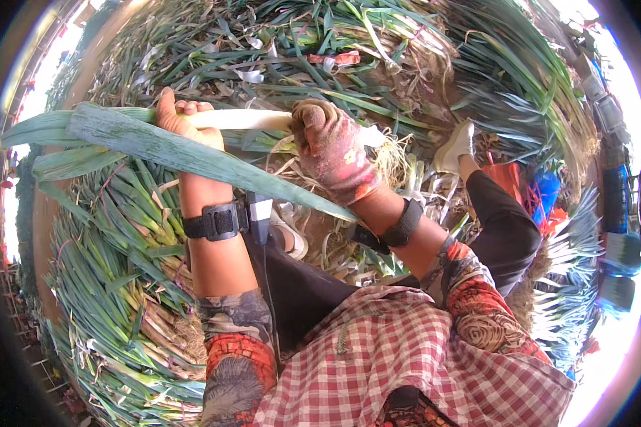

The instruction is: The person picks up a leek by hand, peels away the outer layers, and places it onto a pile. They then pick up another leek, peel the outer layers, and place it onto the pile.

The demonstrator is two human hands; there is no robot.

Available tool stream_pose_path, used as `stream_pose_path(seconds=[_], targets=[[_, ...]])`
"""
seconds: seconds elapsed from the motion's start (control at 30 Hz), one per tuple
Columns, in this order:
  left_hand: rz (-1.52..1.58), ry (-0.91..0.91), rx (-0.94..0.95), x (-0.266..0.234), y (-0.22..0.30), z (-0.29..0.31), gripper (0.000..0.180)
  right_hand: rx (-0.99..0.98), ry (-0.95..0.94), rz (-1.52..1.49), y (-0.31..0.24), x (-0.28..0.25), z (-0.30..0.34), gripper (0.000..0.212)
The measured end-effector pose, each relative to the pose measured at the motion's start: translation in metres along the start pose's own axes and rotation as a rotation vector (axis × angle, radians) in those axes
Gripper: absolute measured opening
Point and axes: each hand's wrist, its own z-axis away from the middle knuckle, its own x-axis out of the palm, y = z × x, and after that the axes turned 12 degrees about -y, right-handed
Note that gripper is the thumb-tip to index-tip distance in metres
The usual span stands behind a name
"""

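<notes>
I see a leek (249,119) held sideways in front of the person (356,341). The left hand (186,124) is wrapped around it, and the gloved right hand (332,151) grips its white part. Leek piles (117,245) lie on both sides.

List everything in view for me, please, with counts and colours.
Held leek: one, white and green, between hands
Heaped leeks: uncountable, green, all around
Strip: one, orange, upper middle
Red plastic: count unclear, red, near right knee
Blue plastic: one, blue, beside it
Blurred goods: uncountable, bluish, right edge
Checked cloth: one, red and white, over lap
Trousers: one pair, black, below hands
Shoes: two, pale, at feet
Wrist straps: two, black, on wrists
Sleeves: two, multicoloured, on arms
Left hand: one, bare, around leek
Right hand: one, pinkish glove, around leek
</notes>
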Motion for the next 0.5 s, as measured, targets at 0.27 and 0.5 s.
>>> stream_pose_path(seconds=[0.27, 0.5], targets=[[-0.043, 0.048, 0.146, 0.001, 0.007, -0.001, 0.024, 0.598, 0.288, -1.006, 0.020, -0.037, 0.011, 0.014], [0.007, 0.027, 0.094, -0.025, 0.020, -0.012, 0.013, 0.951, 0.259, -1.450, 0.122, -0.099, 0.107, 0.005]])
